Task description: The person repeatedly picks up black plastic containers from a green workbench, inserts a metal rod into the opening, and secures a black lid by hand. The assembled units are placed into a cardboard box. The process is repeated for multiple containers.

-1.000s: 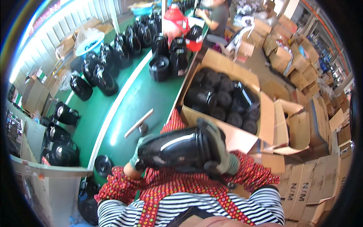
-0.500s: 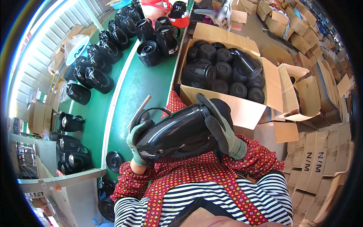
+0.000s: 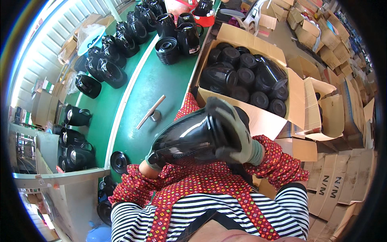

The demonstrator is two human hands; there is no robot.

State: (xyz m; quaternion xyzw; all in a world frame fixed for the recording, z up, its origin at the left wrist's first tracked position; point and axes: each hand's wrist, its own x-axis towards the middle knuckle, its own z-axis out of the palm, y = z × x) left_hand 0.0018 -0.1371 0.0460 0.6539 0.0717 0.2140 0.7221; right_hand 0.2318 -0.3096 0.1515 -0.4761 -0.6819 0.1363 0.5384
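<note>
A glossy black jug lies tilted across my lap, in front of a red patterned apron. My left hand, in a grey-green glove, closes round its lower left end, with most of the fingers hidden behind it. At the other end, my right hand, in a matching glove with dark fingers, wraps over the jug's round dark end. That hand is smeared by motion. On the green table beyond the jug stands a flat wooden bar on a metal post. A round black lid sits near the table's corner.
An open cardboard box full of black jug parts stands right of the table. Several black jugs line the green table on the left. A stack of black discs is farther back. Flat cartons lean at the right.
The jug has turned in my hands, and its handle no longer shows. My right hand has twisted over the jug's end. The wooden bar shows more fully; the whole view has shifted a little.
</note>
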